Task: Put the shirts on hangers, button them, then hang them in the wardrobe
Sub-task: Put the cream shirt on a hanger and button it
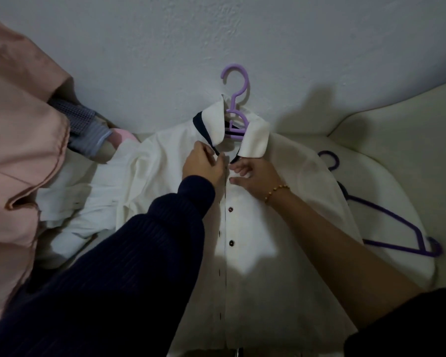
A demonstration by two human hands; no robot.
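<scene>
White shirt (pixel 281 228) lies flat, front up, on a pale cushioned surface (pixel 410 137), already on a lilac hanger (pixel 236 99) whose hook rests against the wall (pixel 294 47). Our left hand (pixel 204 166), in a dark sleeve, pinches the dark-trimmed front edge just under the collar (pixel 255 140). Our right hand (pixel 258 176) – gold bracelet (pixel 277 191) at the wrist – curls its fingers on the opposite edge, the two hands nearly touching. Two dark buttons (pixel 231 243) show lower down the front; fastened or not, we cannot tell. A darker purple hanger (pixel 386 215) lies just beside the shirt's shoulder. Left of the shirt – a pink garment (pixel 18 150), a checked shirt (pixel 83 119), crumpled white cloth (pixel 83 202).
</scene>
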